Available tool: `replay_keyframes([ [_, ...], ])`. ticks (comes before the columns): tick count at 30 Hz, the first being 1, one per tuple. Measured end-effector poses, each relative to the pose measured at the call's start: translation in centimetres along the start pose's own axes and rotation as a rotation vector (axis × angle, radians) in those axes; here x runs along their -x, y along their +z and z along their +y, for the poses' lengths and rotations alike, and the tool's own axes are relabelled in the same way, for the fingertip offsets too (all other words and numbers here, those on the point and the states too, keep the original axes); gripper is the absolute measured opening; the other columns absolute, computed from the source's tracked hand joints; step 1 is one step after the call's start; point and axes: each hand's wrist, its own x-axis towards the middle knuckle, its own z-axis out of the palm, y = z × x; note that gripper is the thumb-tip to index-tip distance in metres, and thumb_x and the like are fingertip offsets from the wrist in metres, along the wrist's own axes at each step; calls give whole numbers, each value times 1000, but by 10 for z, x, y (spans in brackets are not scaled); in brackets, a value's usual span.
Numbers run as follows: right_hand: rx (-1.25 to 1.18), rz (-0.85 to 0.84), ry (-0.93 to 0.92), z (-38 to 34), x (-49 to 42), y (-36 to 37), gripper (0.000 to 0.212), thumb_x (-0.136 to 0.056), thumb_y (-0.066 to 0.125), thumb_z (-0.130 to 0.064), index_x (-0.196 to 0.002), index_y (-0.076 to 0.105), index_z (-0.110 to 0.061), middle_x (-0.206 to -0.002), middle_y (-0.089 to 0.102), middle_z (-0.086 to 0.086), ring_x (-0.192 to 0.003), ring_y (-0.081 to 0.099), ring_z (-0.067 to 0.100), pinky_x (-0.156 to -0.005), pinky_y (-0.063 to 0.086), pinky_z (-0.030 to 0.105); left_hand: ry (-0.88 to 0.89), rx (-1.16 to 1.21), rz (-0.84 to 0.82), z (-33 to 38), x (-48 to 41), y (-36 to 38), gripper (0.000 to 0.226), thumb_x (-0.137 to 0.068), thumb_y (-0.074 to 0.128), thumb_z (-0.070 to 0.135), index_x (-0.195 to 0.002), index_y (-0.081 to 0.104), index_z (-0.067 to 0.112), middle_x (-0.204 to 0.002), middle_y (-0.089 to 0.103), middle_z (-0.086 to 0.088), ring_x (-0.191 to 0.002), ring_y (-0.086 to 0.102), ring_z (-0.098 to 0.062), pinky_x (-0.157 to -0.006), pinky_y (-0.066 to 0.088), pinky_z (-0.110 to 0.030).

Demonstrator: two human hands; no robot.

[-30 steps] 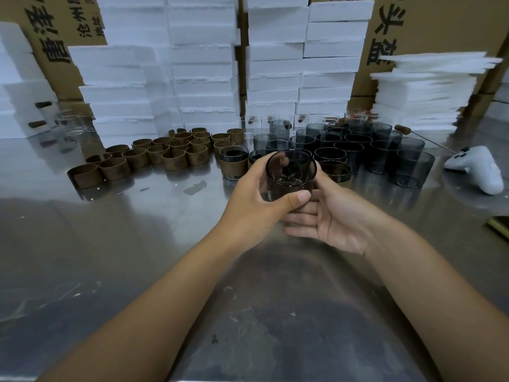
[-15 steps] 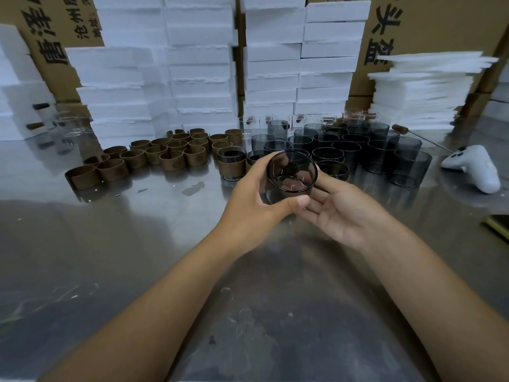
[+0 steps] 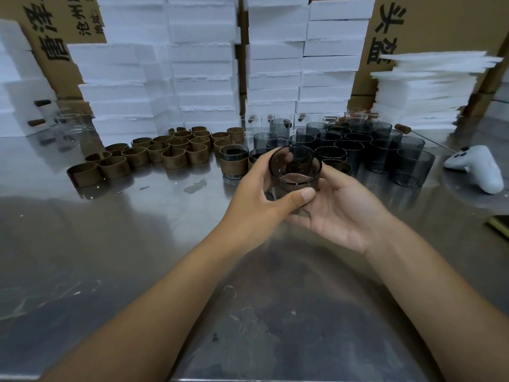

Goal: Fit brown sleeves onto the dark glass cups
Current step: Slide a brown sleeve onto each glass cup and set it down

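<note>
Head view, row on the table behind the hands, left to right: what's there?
Brown sleeves → sleeved cup → bare dark cups → white controller. Held cup skipped: it overlaps them.

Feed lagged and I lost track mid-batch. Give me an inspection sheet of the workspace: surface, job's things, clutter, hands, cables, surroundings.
Surface: metal table, reflective, with a small wet-looking smear in front of the sleeves.
Job's things: loose brown sleeves back left; a sleeved cup upright beside them; bare dark cups clustered back right; held cup, no sleeve visible on it.
Clutter: white controller at right; brown-handled rod behind the cups.
Hands: left hand grips the held cup; right hand holds it from below, thumb against its side.
Cables: nothing seen.
Surroundings: white foam blocks stacked behind, foam sheets at right, cardboard boxes.
</note>
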Motion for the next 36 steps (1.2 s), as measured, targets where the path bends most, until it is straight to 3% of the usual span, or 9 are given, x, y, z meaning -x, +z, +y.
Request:
replay_keyframes([
  [6, 83, -19, 89, 1, 0, -1, 64, -97, 35, -53, -134, 53, -3, -140, 50, 20, -126, 54, 29, -100, 45, 47, 1, 17, -2, 1, 0, 0, 52, -81, 70, -1, -121, 49, 24, -113, 59, 16, -101, 59, 12, -82, 43, -6],
  [11, 119, 8, 124, 2, -4, -5, 73, -94, 33, -61, -130, 55, -2, -127, 62, 19, -106, 67, 25, -86, 56, 42, 1, 10, 5, 1, 0, 0, 50, -80, 70, -1, -116, 50, 26, -110, 60, 17, -99, 59, 13, -81, 43, -6],
  [14, 136, 26, 140, 2, -6, -8, 71, -91, 34, -64, -117, 62, -5, -102, 73, 12, -87, 73, 21, -70, 61, 37, 2, -15, 10, 0, -1, -2, 51, -79, 72, 0, -115, 50, 28, -109, 60, 19, -102, 57, 12, -83, 43, -6],
  [17, 183, 58, 122, 2, -8, -11, 65, -89, 36, -63, -100, 66, -7, -86, 76, 8, -78, 74, 17, -62, 61, 31, 3, -38, 7, -2, -1, -3, 52, -78, 74, 4, -118, 50, 28, -112, 60, 19, -108, 57, 6, -87, 42, -9],
  [22, 222, 149, 16, 4, -10, -15, 54, -89, 47, -55, -91, 68, -5, -73, 75, 8, -67, 73, 15, -52, 57, 25, 20, -67, 4, -3, -1, -4, 54, -77, 76, 8, -119, 50, 29, -115, 60, 18, -114, 56, 0, -94, 41, -13],
  [29, 218, 225, -172, 4, -13, -16, 29, -91, 57, -38, -84, 68, -13, -77, 76, 5, -65, 72, 11, -59, 58, 22, 23, -93, -9, -5, -2, -4, 56, -77, 76, 10, -124, 49, 24, -117, 60, 16, -112, 56, 4, -90, 40, -9],
  [33, 216, 197, -209, 4, -13, -16, 20, -96, 53, -32, -92, 67, -18, -83, 76, 0, -72, 72, 8, -71, 52, 24, 11, -83, -7, -5, -2, -4, 57, -77, 77, 10, -124, 49, 25, -119, 60, 15, -115, 56, 1, -93, 41, -11],
  [36, 186, 140, -207, 4, -11, -13, 24, -100, 46, -28, -95, 68, -19, -87, 76, 1, -77, 72, 10, -70, 52, 24, 5, -52, -8, -4, -1, -3, 55, -78, 75, 8, -122, 49, 26, -117, 60, 16, -113, 57, 1, -89, 42, -10],
])
